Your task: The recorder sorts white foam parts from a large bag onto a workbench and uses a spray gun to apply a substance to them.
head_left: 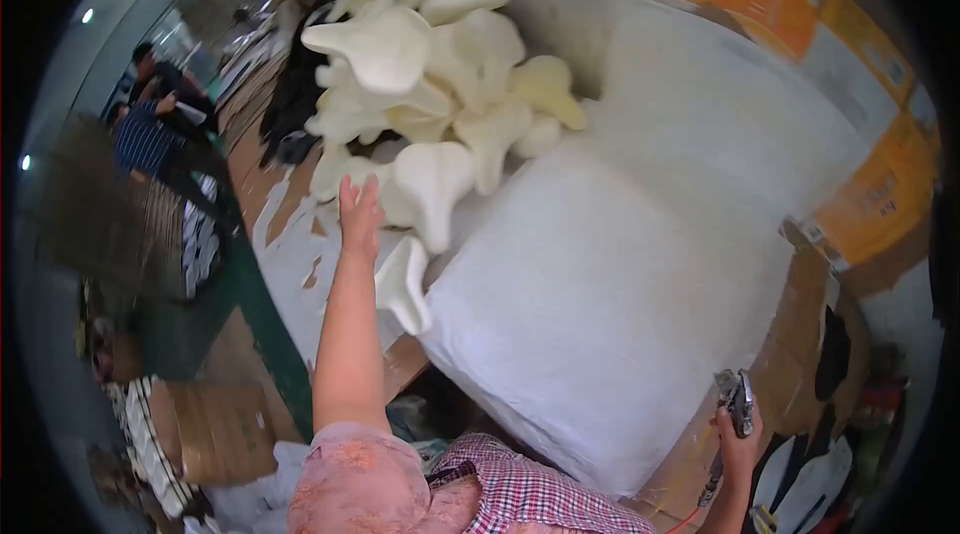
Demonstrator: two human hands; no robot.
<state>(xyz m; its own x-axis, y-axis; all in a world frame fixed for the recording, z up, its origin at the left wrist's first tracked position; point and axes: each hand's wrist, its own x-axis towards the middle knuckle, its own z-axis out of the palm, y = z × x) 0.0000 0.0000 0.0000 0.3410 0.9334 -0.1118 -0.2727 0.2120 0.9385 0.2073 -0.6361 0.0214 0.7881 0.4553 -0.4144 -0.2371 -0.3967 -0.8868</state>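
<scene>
Two bare hands of the person are visible from the head view. The left hand (358, 214) is stretched far forward on a straight arm, with the fingers open and a little spread, and it reaches the lower edge of a heap of cream-coloured foam pieces (430, 74). The fingertips seem to touch one of these pieces, but the hand does not close around anything. One single foam piece (405, 284) lies apart from the heap, just beside the left forearm, at the corner of a large white cushion block (610, 304). This block fills the middle of the picture, and the heap rests behind it on the worktable (290, 269), which is covered with white scraps. The right hand (738, 434) is low on the right side, closed around the grip of a metal spray gun (735, 399), which points upward; a thin hose (712, 479) hangs down from it. Far on the left, well apart, another person in a striped shirt (145, 139) sits near dark stacked material.
</scene>
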